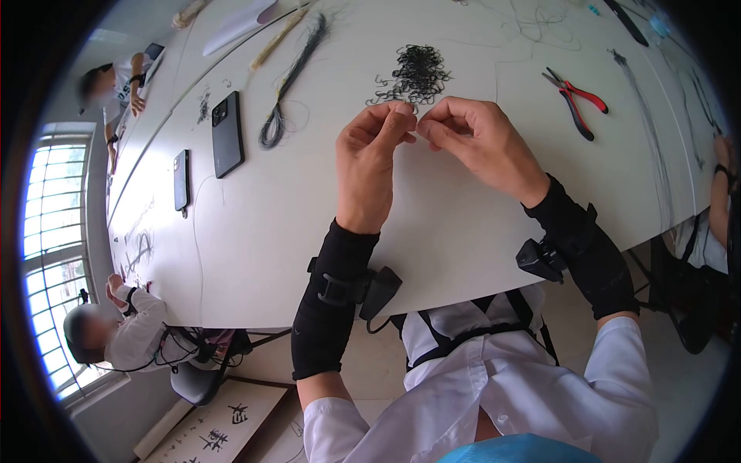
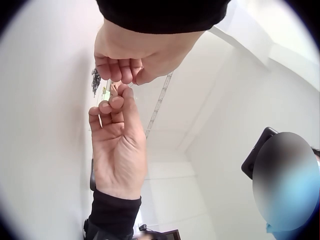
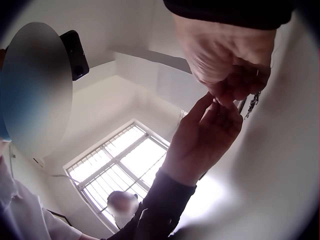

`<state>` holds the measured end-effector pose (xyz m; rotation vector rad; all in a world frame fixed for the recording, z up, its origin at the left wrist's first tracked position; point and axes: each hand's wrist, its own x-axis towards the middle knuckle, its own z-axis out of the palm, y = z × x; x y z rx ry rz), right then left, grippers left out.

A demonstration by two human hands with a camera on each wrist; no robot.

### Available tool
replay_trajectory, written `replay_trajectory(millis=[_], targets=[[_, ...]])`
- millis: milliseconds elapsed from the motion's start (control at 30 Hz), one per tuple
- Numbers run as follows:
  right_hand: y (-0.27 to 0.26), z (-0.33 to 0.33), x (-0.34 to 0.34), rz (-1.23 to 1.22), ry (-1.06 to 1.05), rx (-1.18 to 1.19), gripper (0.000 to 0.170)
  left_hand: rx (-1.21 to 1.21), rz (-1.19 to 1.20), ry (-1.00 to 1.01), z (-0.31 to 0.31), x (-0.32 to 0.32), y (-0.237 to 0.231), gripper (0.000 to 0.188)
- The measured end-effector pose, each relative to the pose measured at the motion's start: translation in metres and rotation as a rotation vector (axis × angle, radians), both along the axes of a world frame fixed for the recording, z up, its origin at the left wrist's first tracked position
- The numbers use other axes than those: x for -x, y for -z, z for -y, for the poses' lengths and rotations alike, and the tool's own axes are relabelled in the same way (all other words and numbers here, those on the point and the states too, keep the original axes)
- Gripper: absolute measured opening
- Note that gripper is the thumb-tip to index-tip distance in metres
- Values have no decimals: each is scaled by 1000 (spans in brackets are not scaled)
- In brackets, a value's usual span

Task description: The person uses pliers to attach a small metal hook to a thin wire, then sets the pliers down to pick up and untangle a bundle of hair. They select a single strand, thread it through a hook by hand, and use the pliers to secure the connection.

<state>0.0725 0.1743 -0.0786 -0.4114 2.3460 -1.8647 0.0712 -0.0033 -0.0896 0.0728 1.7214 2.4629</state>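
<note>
In the head view my left hand (image 1: 366,162) and right hand (image 1: 488,147) meet fingertip to fingertip over the table, just in front of a pile of small black wire hooks (image 1: 421,73). Thumb and index finger of the left hand pinch a small dark hook, mostly hidden by the fingers. The right hand's thumb and index finger pinch a thin line (image 1: 496,81), which runs from behind that hand up across the table. Both wrist views show the hands (image 2: 120,155) (image 3: 202,140) facing each other with fingers curled; the pile sits just beyond.
Red-and-black pliers (image 1: 575,104) lie to the right on the white table (image 1: 448,247). Left of the hands are a bundle of dark strands (image 1: 289,85), a large phone (image 1: 227,135) and a smaller phone (image 1: 181,181). Other people sit around the table.
</note>
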Motion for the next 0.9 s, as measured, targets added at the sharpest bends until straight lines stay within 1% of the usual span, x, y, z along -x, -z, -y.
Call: replay_trajectory(millis=[100, 200, 300, 400, 500, 600, 633, 733, 800, 833, 900], targets=[[7, 4, 0, 0, -23, 28, 20, -72, 41, 30, -1, -1, -1, 16], [7, 6, -2, -69, -2, -18, 19, -61, 26, 35, 0, 0, -2, 15], [-3, 3, -4, -427, 40, -454, 17, -116, -13, 70, -1, 1, -8, 15], [-30, 1, -8, 115, 43, -284, 16, -132, -111, 93, 4, 1, -15, 16], [-15, -4, -3, 110, -15, 338, 20, -93, -146, 118, 13, -5, -25, 16], [-27, -26, 7, 189, 42, 702, 23, 216, -130, 169, 39, -12, -31, 15], [-30, -40, 12, 135, 53, 755, 25, 266, -112, 176, 51, -15, -35, 15], [-39, -81, 23, -28, 174, 650, 26, 516, -52, 165, 96, -20, -44, 15], [-49, -92, 21, 16, 236, 575, 26, 646, -25, 127, 115, -22, -51, 18], [-52, -95, 21, 37, 266, 537, 26, 688, -3, 115, 120, -22, -54, 15], [-50, -89, 17, 61, 132, 403, 24, 751, -63, 111, 112, -23, -59, 13]])
